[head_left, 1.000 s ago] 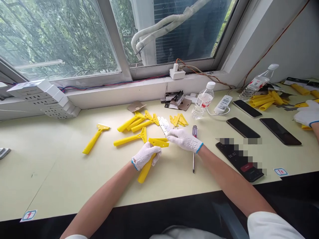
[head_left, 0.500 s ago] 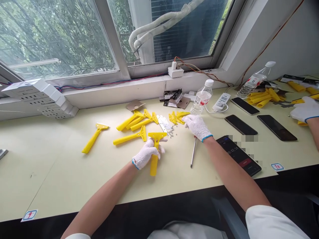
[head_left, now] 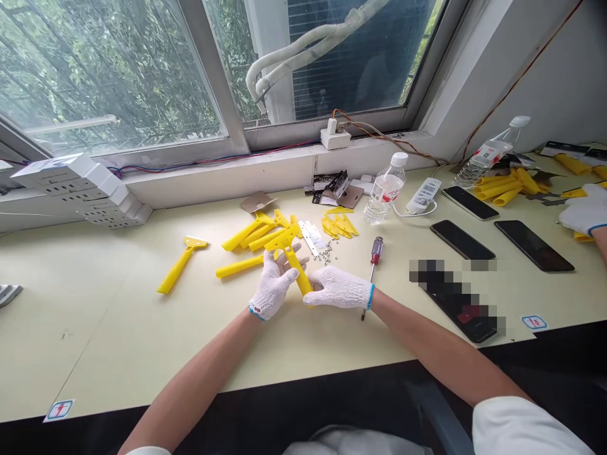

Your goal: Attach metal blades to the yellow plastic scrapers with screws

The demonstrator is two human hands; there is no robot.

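Note:
A yellow scraper (head_left: pixel 294 265) is held tilted above the table between both gloved hands. My left hand (head_left: pixel 272 287) is closed around it just below the head. Around the lower end of its handle, my right hand (head_left: pixel 339 287) is closed too. Beyond them lie several yellow scraper handles (head_left: pixel 258 234), white blades (head_left: pixel 310 235), tiny nuts or screws (head_left: pixel 326 254) and flat yellow clamp pieces (head_left: pixel 340 224). A screwdriver (head_left: pixel 376 249) with a red and clear handle lies right of my right hand, its shaft partly behind the wrist.
A scraper with a white edge (head_left: pixel 184 264) lies apart on the left. At the right are a water bottle (head_left: pixel 385 189), a power strip (head_left: pixel 423 196) and several phones (head_left: pixel 462 240). A co-worker's gloved hand (head_left: pixel 585 208) is at the far right. White boxes (head_left: pixel 90 189) stand back left.
My right hand has moved from the yellow clamp pieces down and left onto the scraper's handle. The scraper has tilted, its head now up and to the left. The screwdriver's handle is now uncovered.

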